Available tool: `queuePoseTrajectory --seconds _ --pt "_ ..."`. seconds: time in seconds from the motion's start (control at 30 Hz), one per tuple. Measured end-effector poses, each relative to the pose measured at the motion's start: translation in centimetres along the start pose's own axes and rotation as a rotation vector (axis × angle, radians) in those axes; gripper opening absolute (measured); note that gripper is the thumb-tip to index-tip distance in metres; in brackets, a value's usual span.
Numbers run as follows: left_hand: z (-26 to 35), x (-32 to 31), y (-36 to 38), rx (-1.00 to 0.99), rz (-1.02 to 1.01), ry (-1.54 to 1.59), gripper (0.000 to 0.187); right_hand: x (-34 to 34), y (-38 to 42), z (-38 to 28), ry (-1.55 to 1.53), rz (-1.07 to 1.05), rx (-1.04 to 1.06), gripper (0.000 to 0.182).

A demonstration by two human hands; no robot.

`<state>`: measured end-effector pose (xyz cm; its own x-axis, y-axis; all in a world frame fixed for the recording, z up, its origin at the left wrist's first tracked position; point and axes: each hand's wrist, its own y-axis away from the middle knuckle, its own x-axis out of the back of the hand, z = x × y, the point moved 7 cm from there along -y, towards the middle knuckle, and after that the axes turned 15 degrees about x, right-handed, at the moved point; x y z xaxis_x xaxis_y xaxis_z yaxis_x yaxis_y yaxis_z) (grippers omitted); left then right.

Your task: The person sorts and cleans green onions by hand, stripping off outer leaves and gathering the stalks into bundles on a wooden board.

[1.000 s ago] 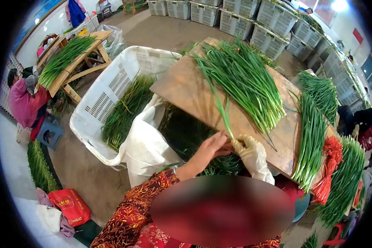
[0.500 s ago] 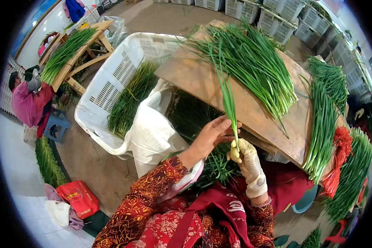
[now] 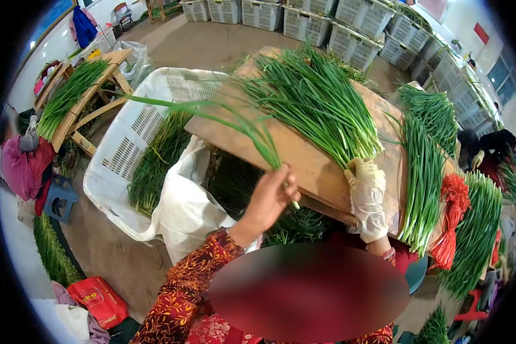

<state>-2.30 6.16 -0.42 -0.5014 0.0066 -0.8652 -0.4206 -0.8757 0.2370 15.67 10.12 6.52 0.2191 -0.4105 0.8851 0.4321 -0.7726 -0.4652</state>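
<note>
Several green chives (image 3: 264,140) hang from my bare left hand (image 3: 272,195), which is closed round their pale lower ends. Their leaves bend away to the upper left over the crate. My right hand (image 3: 367,192), in a pale glove, rests at the near edge of the board (image 3: 235,109). Its fingers are curled at the white stem ends of a large pile of chives (image 3: 321,103); the fingertips are partly hidden.
A white crate (image 3: 106,172) with loose chives and a white sack (image 3: 183,212) stand at the left. More chive bundles (image 3: 427,183) and red ties (image 3: 453,223) lie to the right. A co-worker (image 3: 26,166) sits far left. Crates (image 3: 307,28) are stacked behind.
My hands have parted. My left hand has moved left and down with the chives, leaves swinging left. My right hand has let go of them and moved up to the pile.
</note>
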Motion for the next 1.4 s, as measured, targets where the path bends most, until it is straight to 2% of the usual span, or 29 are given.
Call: queuePoseTrajectory --seconds 0.1,0.17,0.2,0.23,0.3,0.43,0.47,0.5,0.57,0.63,0.67,0.7,0.73,0.77,0.9,0.93,0.97,1.03,1.07,1.1,1.17,1.2,1.23,1.3,1.33,1.4 --pt "-3.5 0.9 -1.1 0.164 0.036 0.022 0.019 0.2 -0.3 -0.7 -0.033 -0.034 0.034 0.013" --pt "-4.1 0.0 -1.0 0.194 0.073 -0.003 0.024 0.5 0.6 -1.9 -0.437 -0.036 -0.144 0.014" --pt "-4.0 -0.4 -1.1 0.183 0.062 -0.038 0.023 0.0 1.6 -2.7 -0.612 0.032 -0.178 0.016" --pt "-4.0 -0.4 -1.1 0.175 0.054 -0.074 0.023 -1.8 2.9 -3.4 -0.855 -0.131 -0.316 0.014" --pt "-4.3 0.4 -1.2 0.186 0.088 -0.104 0.022 -1.9 3.8 -6.1 -1.157 -0.069 -0.35 0.014" --pt "-3.8 1.8 -0.8 0.225 0.163 -0.255 0.02 -1.9 4.3 -7.4 -1.026 -0.218 -0.282 0.013" --pt "-2.3 2.2 -0.5 0.123 0.229 -0.348 0.018 -1.8 4.6 -8.2 -0.957 -0.308 -0.183 0.015" --pt "0.1 2.6 -0.2 0.007 0.323 -0.379 0.018 -0.9 4.9 -9.7 -0.989 -0.347 0.036 0.015" --pt "5.1 3.1 0.5 -0.307 0.359 -0.276 0.02 -1.3 7.9 -13.7 -1.156 -0.794 0.365 0.017" --pt "7.4 2.6 1.2 -0.375 0.329 -0.282 0.018 -0.5 6.4 -12.3 -0.799 -0.779 0.397 0.018" --pt "6.7 2.6 1.0 -0.306 0.308 -0.293 0.018 -1.8 5.4 -10.1 -0.582 -0.318 0.74 0.018" --pt "5.6 2.5 0.9 -0.239 0.291 -0.301 0.019 0.2 1.9 -6.6 -0.529 -0.382 0.116 0.017" --pt "4.3 2.0 0.7 -0.143 0.281 -0.311 0.02 0.4 0.6 -4.2 -0.323 -0.14 0.146 0.015" --pt "2.8 2.2 0.4 -0.066 0.263 -0.272 0.019 -0.3 0.0 -2.8 -0.11 -0.123 0.166 0.015" --pt "-0.2 2.5 -0.1 0.034 0.14 -0.274 0.022 -2.7 -0.4 -1.5 -0.079 -0.194 0.081 0.015" --pt "-0.6 2.6 -0.1 0.07 0.136 -0.271 0.021 -2.7 -0.1 -1.4 -0.239 -0.168 -0.004 0.015" --pt "-0.7 2.6 0.0 0.069 0.146 -0.263 0.021 -2.6 0.1 -1.8 -0.245 -0.177 0.002 0.015" --pt "-0.9 2.1 0.0 0.098 0.136 -0.234 0.013 -3.2 1.0 -1.6 -0.492 -0.216 -0.226 0.014" --pt "-0.9 1.9 0.2 0.104 0.135 -0.247 0.014 -3.7 1.6 -2.0 -0.728 -0.223 -0.303 0.019" --pt "-1.1 1.9 0.2 0.108 0.138 -0.249 0.014 -3.5 1.6 -2.3 -0.731 -0.224 -0.307 0.019" --pt "-1.6 2.4 -0.1 0.11 0.164 -0.233 0.014 -4.7 2.5 -3.5 -1.249 -0.228 -0.596 0.026" --pt "-1.9 2.6 -0.3 0.113 0.163 -0.232 0.014 -4.9 2.5 -3.8 -1.26 -0.226 -0.586 0.032" --pt "-2.3 2.7 -0.5 0.113 0.144 -0.246 0.015 -5.0 2.6 -4.2 -1.259 -0.225 -0.587 0.032" --pt "-2.8 2.3 -0.7 0.112 0.121 -0.261 0.016 -5.1 2.2 -5.6 -1.234 -0.308 -0.463 0.032" --pt "-2.9 2.1 -0.7 0.112 0.141 -0.277 0.016 -5.1 2.2 -5.3 -1.04 -0.374 -0.426 0.033" --pt "-2.7 1.7 -0.6 0.106 0.164 -0.325 0.018 -5.3 2.2 -5.1 -1.071 -0.357 -0.444 0.032"
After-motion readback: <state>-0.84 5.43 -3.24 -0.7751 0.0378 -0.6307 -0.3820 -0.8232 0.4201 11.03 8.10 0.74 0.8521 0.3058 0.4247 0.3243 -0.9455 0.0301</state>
